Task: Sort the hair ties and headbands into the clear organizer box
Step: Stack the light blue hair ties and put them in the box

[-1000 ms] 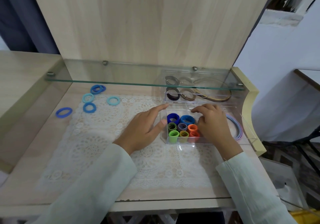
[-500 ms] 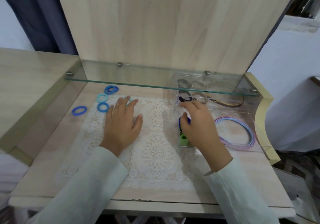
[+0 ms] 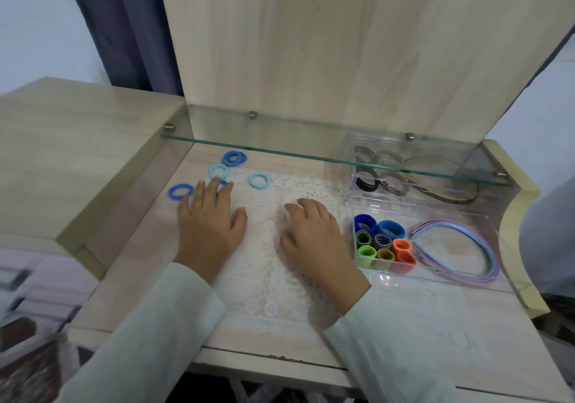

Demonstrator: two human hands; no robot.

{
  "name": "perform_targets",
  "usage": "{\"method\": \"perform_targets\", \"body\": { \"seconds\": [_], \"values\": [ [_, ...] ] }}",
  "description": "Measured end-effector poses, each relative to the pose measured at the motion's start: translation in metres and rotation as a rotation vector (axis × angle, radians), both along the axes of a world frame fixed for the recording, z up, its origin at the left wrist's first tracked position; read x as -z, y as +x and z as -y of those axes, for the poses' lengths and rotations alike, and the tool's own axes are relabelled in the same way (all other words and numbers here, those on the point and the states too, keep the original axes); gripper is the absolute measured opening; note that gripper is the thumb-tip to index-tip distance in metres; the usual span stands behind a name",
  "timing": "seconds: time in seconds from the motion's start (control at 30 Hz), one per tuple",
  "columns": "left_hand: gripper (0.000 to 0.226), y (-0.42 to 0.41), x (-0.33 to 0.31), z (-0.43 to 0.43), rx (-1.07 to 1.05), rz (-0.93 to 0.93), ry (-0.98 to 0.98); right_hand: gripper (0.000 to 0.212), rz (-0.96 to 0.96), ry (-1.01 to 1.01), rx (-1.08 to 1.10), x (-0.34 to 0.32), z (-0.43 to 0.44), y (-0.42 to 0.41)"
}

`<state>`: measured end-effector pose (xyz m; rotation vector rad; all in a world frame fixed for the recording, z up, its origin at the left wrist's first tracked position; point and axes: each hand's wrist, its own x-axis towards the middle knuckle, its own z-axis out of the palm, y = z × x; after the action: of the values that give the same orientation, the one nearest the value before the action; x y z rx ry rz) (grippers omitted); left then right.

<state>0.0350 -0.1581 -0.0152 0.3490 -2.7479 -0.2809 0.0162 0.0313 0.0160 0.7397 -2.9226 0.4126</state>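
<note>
Blue hair ties (image 3: pixel 250 181) outside organizer box (image 3: pixel 435 206)

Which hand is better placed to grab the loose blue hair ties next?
Left. The left hand lies flat with its fingertips right at the blue hair ties. The right hand rests on the lace mat, nearer the organizer box.

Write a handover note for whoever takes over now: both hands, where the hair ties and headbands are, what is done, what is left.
Left hand: open, flat on the lace mat, fingertips at the loose blue hair ties.
Right hand: relaxed on the mat, holding nothing.
Done: rolled coloured ties, pastel headbands and dark bands sit in the clear organizer box.
Left: those blue ties, at the mat's far left, go into the box.
</note>
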Motion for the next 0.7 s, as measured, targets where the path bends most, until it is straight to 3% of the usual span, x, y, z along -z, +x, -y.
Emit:
{"method": "perform_targets", "body": {
  "seconds": [0.33,0.7],
  "values": [
    [0.075,-0.006,0.003,0.005,-0.038,0.023,0.071,0.045,0.053,-0.057,0.054,0.018,0.015,-0.014],
    [0.066,-0.006,0.008,0.016,0.041,0.072,-0.002,0.054,0.035,0.006,0.059,0.013,0.037,-0.031]
  ]
}}
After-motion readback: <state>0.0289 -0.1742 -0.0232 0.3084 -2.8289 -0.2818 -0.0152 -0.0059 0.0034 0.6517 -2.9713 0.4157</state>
